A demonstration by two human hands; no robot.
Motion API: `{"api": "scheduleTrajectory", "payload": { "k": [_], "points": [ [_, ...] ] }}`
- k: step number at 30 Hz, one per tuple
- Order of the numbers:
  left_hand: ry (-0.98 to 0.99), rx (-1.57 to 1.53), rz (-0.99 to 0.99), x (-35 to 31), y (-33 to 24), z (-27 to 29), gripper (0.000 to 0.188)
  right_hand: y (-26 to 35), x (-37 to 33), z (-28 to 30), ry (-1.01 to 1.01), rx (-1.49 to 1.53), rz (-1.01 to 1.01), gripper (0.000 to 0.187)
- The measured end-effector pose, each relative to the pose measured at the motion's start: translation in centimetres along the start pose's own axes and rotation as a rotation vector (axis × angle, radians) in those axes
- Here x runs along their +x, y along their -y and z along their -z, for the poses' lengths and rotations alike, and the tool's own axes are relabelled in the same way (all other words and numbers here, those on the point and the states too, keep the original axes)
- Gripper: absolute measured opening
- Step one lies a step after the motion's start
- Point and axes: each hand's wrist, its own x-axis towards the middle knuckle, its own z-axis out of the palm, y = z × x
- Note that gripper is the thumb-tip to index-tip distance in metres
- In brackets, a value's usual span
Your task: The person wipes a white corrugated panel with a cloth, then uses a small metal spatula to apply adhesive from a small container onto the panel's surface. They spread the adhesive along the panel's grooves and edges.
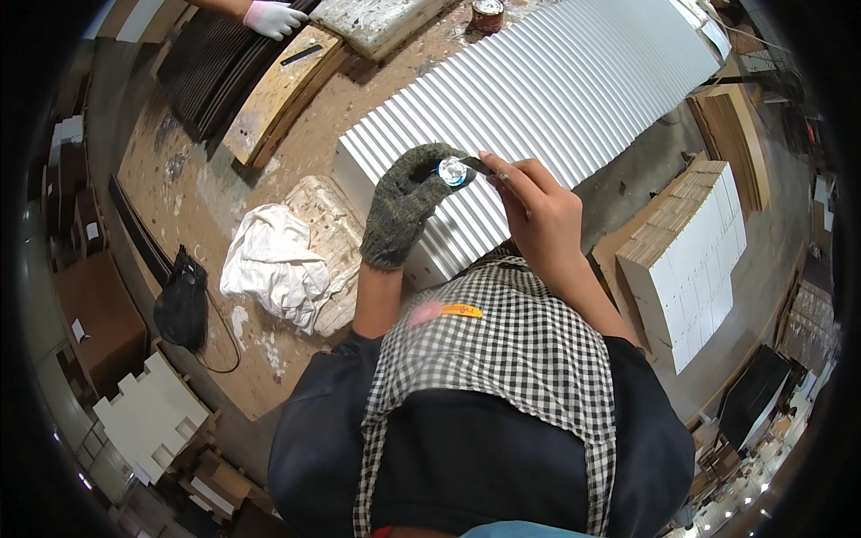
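Observation:
My left hand [401,208], in a dark grey knitted glove, is closed round a small round tub [452,172] with a blue edge and whitish stuff inside. My bare right hand [549,215] pinches a thin dark blade [474,165], perhaps a putty knife, whose tip meets the tub's rim or contents; its other end is hidden in my fingers. Both hands are above a long row of white panels [529,108] standing on edge, close together. At the left of my gloved hand, a crumpled white cloth [273,264] lies on a pale, stained block [323,215].
A co-worker's white-gloved hand [274,18] rests by dark panels [211,67] at the far left. Nearby are a wooden board [285,94] with a dark strip on it and a paint-smeared tin [487,15]. A black bag [182,305] hangs left; white-faced boards [691,269] are stacked right.

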Motion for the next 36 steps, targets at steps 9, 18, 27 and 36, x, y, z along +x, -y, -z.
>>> {"api": "scheduleTrajectory", "payload": {
  "k": [9,18,27,36],
  "points": [
    [-0.049,0.057,0.005,-0.3,0.5,-0.2,0.029,0.3,-0.3,0.1,0.074,-0.124,0.05,0.038],
    [-0.042,0.094,0.023,-0.7,0.1,-0.3,0.03,0.3,-0.4,0.0,0.048,-0.137,0.11,0.032],
    [-0.031,0.028,0.015,-0.7,0.5,0.2,0.031,0.3,0.2,0.8,0.188,0.309,-0.212,0.028],
    [-0.051,-0.114,-0.04,1.2,0.4,3.5,0.038,-4.7,-0.9,-0.5,0.299,0.921,-0.679,0.027]
  ]
}}
